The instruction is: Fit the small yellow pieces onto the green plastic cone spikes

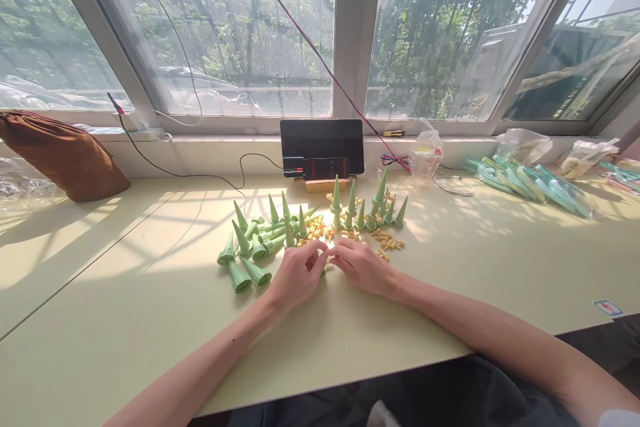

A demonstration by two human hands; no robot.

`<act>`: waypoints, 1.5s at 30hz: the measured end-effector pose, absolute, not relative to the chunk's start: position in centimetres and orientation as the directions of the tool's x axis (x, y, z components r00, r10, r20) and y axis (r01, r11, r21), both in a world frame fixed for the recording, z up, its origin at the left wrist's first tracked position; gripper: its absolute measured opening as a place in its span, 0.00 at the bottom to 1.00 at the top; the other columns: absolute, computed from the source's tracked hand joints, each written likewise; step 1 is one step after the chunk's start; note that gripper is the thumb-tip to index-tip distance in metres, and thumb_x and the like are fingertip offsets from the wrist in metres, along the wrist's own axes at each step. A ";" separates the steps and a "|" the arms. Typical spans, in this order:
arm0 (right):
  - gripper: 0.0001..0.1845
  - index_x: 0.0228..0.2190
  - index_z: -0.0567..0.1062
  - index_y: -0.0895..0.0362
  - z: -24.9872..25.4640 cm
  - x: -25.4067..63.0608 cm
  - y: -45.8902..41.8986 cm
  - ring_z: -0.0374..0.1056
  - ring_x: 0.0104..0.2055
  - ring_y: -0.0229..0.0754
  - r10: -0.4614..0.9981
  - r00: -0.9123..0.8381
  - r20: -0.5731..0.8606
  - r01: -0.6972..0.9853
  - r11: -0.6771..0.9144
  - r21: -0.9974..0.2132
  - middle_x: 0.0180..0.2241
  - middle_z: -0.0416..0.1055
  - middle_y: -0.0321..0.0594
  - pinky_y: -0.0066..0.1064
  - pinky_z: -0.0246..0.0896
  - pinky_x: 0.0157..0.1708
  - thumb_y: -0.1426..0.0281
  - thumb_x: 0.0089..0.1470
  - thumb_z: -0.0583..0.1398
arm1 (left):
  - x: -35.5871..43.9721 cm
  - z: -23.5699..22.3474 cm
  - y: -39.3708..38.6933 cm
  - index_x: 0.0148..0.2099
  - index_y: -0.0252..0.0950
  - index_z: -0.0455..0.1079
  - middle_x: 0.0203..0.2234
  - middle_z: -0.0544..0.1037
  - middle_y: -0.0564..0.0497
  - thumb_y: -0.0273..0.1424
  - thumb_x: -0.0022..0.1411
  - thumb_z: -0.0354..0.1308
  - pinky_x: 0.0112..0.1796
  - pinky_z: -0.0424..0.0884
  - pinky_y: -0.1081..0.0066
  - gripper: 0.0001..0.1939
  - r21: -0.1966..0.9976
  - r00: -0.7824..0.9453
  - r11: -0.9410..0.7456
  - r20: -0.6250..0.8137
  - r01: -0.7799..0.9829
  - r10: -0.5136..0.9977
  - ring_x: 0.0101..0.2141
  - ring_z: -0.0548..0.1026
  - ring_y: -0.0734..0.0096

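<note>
My left hand (299, 272) is closed in a pinch, thumb and forefinger meeting the fingertips of my right hand (364, 268). A bit of a green plastic cone (323, 273) shows below the left fingers, which seem to hold it; most of it is hidden. The right fingers are also pinched, and what they hold is too small to make out. Just beyond the hands lie small yellow plastic pieces (390, 241). Hollow green cones (256, 272) lie or stand to the left. Farther back, several pointed green cones (336, 199) stand upright, some with yellow pieces around them.
A tablet (323, 130) and a phone (326, 167) lean on a wooden stand (327, 185) by the window. A brown pouch (65, 157) lies at left. At right are a plastic cup (427, 155) and bagged green items (530, 180). Cables run along the sill.
</note>
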State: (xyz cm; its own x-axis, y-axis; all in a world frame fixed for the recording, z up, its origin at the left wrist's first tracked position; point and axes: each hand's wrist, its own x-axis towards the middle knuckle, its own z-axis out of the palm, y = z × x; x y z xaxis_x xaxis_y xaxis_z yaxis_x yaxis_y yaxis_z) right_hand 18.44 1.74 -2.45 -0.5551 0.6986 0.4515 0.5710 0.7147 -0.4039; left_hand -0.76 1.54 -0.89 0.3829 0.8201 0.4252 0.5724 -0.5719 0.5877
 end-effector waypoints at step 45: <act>0.11 0.38 0.73 0.57 -2.6 17.9 1.5 0.61 0.31 0.36 0.675 -0.616 0.406 0.491 0.732 -0.472 0.31 0.65 0.37 0.26 0.57 0.32 0.80 0.57 0.54 | -0.9 -0.1 1.3 0.30 0.36 0.68 0.19 0.68 0.55 0.28 0.65 0.48 0.26 0.56 0.74 0.12 0.512 0.469 -0.599 0.373 0.616 0.801 0.22 0.62 0.75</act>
State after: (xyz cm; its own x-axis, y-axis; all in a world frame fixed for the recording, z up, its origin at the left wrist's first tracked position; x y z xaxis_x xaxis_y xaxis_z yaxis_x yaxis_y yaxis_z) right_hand 17.91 1.54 -2.57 -0.6157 0.6752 0.4061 0.4914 0.7320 -0.4720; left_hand -0.86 1.34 -0.07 0.4694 0.8005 0.3726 0.6156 -0.5992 0.5118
